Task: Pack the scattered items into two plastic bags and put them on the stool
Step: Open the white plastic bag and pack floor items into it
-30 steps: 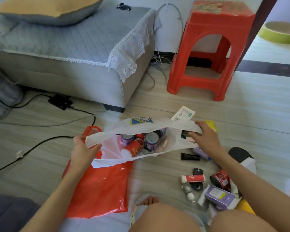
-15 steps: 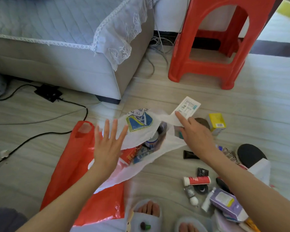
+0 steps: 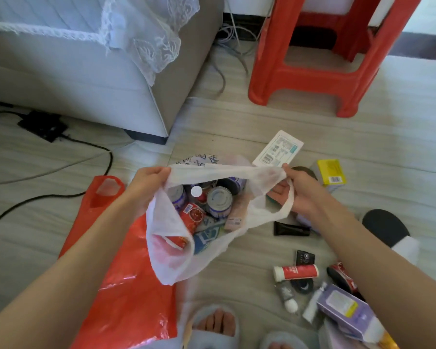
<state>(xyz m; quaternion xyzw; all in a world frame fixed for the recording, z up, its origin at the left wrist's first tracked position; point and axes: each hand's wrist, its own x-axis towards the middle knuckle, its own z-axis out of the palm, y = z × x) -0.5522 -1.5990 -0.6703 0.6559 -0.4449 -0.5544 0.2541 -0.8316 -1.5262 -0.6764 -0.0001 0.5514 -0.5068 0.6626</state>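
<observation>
Both hands held the white bag [image 3: 176, 253] open over the floor [image 3: 363, 152]. The left hand [image 3: 146, 185] pinched the bag's rim at its 10 o'clock side, fingers curled round the plastic; the right hand [image 3: 300, 195] gripped the rim and one handle loop at 3 o'clock. The mouth was stretched wide between them, and inside lay cans [image 3: 219, 201], a red packet [image 3: 193, 217] and a small pink box [image 3: 237, 214].

The step in hand looked like filling the first bag, and it was already well loaded. The red bag [image 3: 126, 293] lay flat and seemingly empty on the floor under the left forearm, at 7 o'clock of the white one.

Loose items were left: a white packet [image 3: 278, 149] and a yellow box [image 3: 331, 171] at 1 to 2 o'clock, a black tube [image 3: 291, 229] at 4 o'clock, a red-and-white tube [image 3: 296, 272] and a purple box [image 3: 342, 306] near 5 o'clock.

The next move probably called for one hand to let go and fetch a nearby item while the other kept the mouth open. The stool [image 3: 312, 71] stood at 1 o'clock, well apart.
</observation>
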